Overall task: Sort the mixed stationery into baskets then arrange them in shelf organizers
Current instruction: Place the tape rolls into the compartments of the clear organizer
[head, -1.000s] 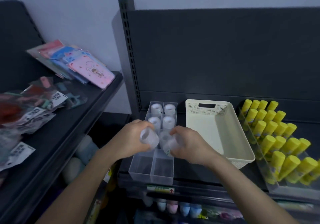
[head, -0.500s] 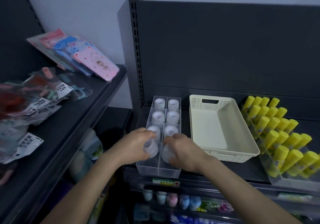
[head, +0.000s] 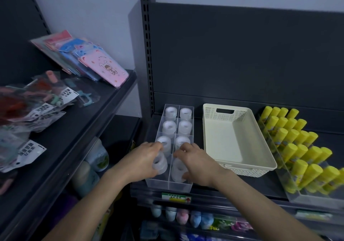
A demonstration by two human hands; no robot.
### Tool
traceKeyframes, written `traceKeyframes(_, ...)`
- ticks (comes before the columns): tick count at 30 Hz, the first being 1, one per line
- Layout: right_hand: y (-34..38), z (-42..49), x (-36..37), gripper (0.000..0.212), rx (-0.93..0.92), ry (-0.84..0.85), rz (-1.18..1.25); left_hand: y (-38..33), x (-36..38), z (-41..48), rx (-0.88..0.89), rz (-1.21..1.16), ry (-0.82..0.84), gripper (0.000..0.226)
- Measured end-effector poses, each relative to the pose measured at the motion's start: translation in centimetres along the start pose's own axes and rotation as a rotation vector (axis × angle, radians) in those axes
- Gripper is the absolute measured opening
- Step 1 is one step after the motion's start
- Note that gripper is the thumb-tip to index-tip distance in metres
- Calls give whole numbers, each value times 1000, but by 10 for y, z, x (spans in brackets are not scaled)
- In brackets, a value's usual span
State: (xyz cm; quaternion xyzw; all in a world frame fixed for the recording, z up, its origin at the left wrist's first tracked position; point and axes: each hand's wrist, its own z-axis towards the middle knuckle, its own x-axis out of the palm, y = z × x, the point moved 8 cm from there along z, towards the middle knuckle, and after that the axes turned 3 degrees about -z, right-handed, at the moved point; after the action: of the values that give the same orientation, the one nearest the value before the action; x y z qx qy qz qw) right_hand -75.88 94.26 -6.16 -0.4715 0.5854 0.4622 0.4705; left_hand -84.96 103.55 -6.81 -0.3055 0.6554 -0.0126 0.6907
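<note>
A clear divided organizer point(head: 168, 185) stands on the dark shelf with several white tape rolls point(head: 169, 126) upright in its rear compartments. My left hand point(head: 143, 161) grips a translucent tape roll point(head: 160, 163) down in the front left compartment. My right hand point(head: 195, 161) holds another tape roll point(head: 176, 171) in the front right compartment, fingers curled over it. To the right of the organizer sits a cream plastic basket point(head: 236, 117) with nothing in it.
Several yellow glue sticks point(head: 297, 144) fill a clear tilted tray at the right. The left shelf point(head: 78, 129) carries packaged stationery and pastel cases point(head: 100, 65). Lower shelves hold pastel erasers point(head: 186, 216) and round bottles point(head: 96, 157).
Both hands have lowered their tape rolls from above the organizer into its two front compartments. The third row of compartments now shows rolls in place.
</note>
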Motion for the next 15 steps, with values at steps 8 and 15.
traceKeyframes(8,-21,-2,-20,53,87,-170,221,-6,0,-1,56,72,-13,38)
traceKeyframes(15,-35,-16,-29,41,168,-297,332,-13,0,-2,123,112,-72,53)
